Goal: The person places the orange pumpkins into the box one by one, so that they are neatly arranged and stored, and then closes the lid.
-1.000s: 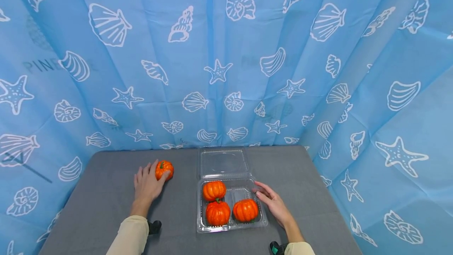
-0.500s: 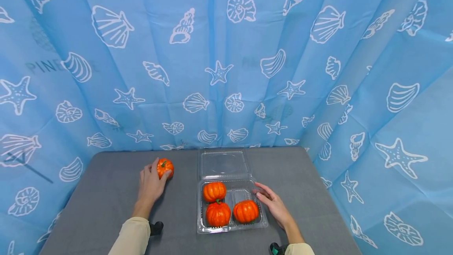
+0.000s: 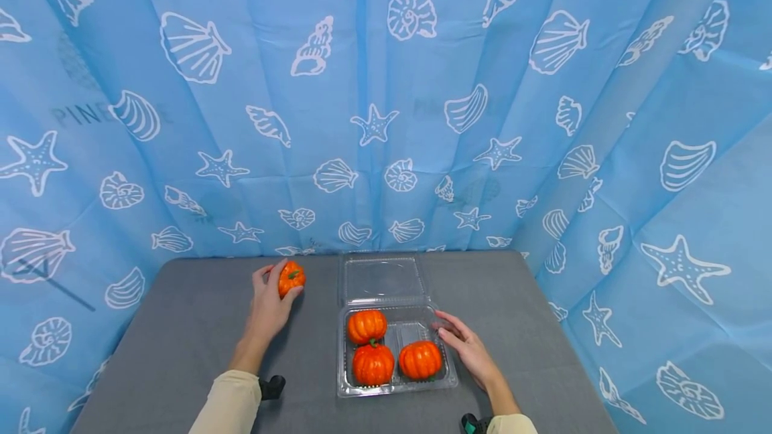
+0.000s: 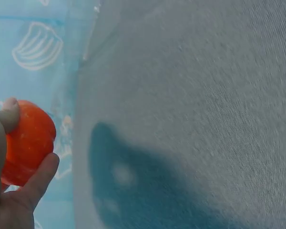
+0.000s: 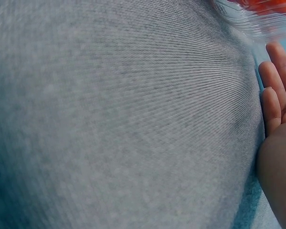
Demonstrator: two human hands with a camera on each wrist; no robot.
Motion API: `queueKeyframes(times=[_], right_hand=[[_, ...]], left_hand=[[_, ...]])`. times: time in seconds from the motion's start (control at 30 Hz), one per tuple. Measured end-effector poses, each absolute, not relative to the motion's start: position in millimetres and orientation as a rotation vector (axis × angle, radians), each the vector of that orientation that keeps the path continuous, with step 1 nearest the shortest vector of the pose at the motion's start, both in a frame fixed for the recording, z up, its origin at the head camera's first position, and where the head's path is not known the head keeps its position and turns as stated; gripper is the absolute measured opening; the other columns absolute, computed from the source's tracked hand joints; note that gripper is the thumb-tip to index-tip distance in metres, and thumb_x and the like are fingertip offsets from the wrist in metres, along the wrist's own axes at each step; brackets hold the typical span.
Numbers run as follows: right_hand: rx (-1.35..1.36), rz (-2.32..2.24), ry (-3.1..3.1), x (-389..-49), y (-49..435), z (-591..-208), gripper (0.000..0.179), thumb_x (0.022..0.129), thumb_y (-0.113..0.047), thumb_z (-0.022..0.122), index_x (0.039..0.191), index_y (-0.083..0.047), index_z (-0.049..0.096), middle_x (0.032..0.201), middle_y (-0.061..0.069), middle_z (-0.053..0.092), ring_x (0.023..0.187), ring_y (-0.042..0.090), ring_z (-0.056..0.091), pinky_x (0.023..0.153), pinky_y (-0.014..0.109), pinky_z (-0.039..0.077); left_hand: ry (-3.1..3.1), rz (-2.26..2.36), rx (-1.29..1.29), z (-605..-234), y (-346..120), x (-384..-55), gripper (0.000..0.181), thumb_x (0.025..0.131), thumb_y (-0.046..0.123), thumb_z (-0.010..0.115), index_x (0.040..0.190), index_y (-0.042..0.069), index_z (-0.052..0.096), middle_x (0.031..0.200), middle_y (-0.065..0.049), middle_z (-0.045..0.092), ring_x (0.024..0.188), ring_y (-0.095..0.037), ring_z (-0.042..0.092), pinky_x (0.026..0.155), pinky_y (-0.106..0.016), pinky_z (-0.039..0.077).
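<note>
A small orange toy pumpkin [image 3: 292,277] with a green stem is gripped between the thumb and fingers of my left hand [image 3: 269,310], left of the container. The left wrist view shows the pumpkin [image 4: 32,143] between the fingertips, with a shadow on the cloth below. My right hand [image 3: 473,352] stays at the right wall of a clear plastic clamshell container [image 3: 416,315], fingers loosely extended and fingertips right at its rim. Two pumpkins [image 3: 373,363] sit one behind the other in the container's left part. Another pumpkin [image 3: 420,359] lies in its front right part.
The container's clear lid [image 3: 382,278] lies folded back behind it. A grey cloth [image 3: 313,353] covers the table. Blue curtains [image 3: 374,86] with white seashell and starfish prints hang behind the table and along its sides.
My left hand has closed more fully round the small pumpkin and shifted it slightly right, its stem now tilted. The right hand and the pumpkins in the container have stayed in place.
</note>
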State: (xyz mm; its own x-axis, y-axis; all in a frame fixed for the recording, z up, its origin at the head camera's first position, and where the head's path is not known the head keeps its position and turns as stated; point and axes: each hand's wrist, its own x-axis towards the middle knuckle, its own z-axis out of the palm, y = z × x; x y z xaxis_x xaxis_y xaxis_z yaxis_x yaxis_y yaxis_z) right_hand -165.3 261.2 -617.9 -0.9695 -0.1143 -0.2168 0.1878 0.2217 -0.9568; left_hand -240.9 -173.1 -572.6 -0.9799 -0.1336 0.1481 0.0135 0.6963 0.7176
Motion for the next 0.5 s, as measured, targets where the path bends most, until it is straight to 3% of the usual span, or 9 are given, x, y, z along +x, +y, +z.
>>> queueKeyframes(times=[0.2,0.37,0.5], right_hand=[[0.071,-1.823,2.259,-164,262,-619,0.051,0.103,-0.034,0.059,0.151,-0.018,0.049,0.145,0.014,0.061,0.124,0.005,0.059,0.103,0.022,0.046],[0.063,-1.809,2.297,-163,262,-619,0.051,0.104,-0.034,0.058,0.150,-0.015,0.050,0.143,0.016,0.062,0.121,0.004,0.060,0.103,0.026,0.049],[0.056,-1.808,2.308,-163,261,-617,0.051,0.104,-0.035,0.058,0.150,-0.015,0.050,0.143,0.016,0.062,0.122,0.004,0.059,0.104,0.028,0.050]], left_hand=[[-2.653,-1.226,0.014,-565,-164,-239,0.066,0.091,0.028,0.078,0.149,0.025,0.047,0.157,-0.022,0.031,0.129,-0.048,0.049,0.103,-0.068,0.047],[-2.631,-1.217,-0.035,-556,-156,-237,0.067,0.088,0.034,0.081,0.146,0.028,0.051,0.144,-0.020,0.046,0.120,-0.042,0.056,0.096,-0.062,0.053],[-2.613,-1.244,-0.048,-550,-150,-236,0.067,0.086,0.035,0.083,0.145,0.032,0.052,0.139,-0.017,0.044,0.116,-0.039,0.057,0.092,-0.059,0.055]])
